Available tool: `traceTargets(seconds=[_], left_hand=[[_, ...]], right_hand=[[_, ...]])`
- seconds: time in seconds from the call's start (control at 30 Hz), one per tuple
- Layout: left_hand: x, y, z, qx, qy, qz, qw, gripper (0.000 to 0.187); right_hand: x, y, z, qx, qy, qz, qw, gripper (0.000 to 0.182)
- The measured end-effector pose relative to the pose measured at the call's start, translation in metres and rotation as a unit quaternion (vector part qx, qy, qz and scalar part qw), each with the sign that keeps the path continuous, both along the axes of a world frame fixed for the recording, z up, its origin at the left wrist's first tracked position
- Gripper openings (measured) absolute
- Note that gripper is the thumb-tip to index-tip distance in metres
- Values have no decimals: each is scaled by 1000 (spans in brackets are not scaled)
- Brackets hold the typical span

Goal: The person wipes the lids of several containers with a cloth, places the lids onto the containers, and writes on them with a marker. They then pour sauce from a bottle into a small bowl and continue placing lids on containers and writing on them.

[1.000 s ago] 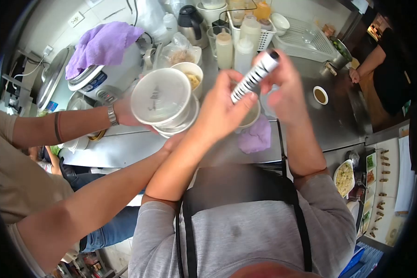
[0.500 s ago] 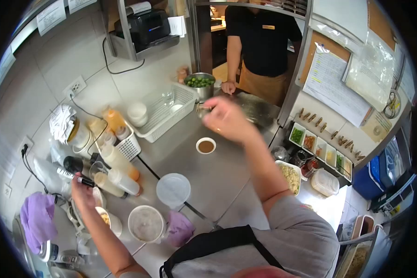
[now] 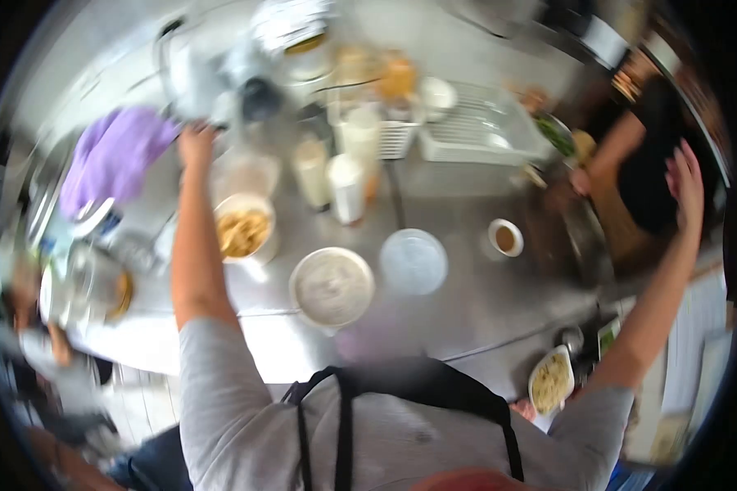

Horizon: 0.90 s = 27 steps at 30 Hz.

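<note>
My left hand (image 3: 196,147) reaches out at the left, closed around what looks like a short black stick, blurred by motion. Beside it hangs a purple cloth (image 3: 119,155). My right hand (image 3: 686,184) is raised at the far right, holding nothing, fingers apart, in front of a person in a dark shirt (image 3: 651,168). On the steel counter (image 3: 467,303) stand a small white bowl of brown sauce (image 3: 506,238), a translucent round lid (image 3: 414,262), a tub of whitish contents (image 3: 332,288) and a container of yellowish pieces (image 3: 244,232).
Squeeze bottles (image 3: 348,188) stand at the back, beside a white drainer basket (image 3: 487,135). A dish of pale chopped food (image 3: 552,381) sits near my right arm. Clear jars (image 3: 94,282) line the left side. Another person (image 3: 53,344) is at far left.
My view has swung left. My right hand has moved from over the counter out to the far right, its fingers now spread. My left hand is now close to the purple cloth.
</note>
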<state>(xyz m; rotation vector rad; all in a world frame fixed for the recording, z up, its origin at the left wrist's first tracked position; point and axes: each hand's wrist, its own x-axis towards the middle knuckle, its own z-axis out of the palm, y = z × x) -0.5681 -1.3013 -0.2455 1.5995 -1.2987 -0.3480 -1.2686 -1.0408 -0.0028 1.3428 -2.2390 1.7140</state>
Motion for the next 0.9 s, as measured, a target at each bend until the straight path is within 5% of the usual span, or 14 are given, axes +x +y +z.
traceTargets(seconds=[0.03,0.07,0.23,0.33,0.37,0.5,0.57,0.67,0.9], left_hand=[[6,-8,-7,-34,97,22,994,31],[13,-7,-9,-40,-6,68,997,29],[29,-20,-30,30,-79,123,989,26],[33,-15,-37,82,-144,155,974,28],[32,-12,-39,103,-145,167,970,29],[51,-21,-46,190,-187,151,952,32],[66,-32,-59,227,-214,112,944,33],[69,-30,-55,207,-185,51,959,34],[63,-11,-52,98,-110,64,987,39]], right_hand=[[-5,-3,-8,53,33,7,998,40],[-5,-10,-17,101,69,4,992,38],[47,-87,-49,126,55,171,976,31],[151,-162,-52,170,11,326,930,32],[187,-189,-50,221,148,312,912,31],[362,-270,-53,149,252,487,823,27],[429,-325,-71,30,381,480,790,28],[517,-360,-90,85,426,398,808,27],[597,-439,-159,20,639,206,741,26]])
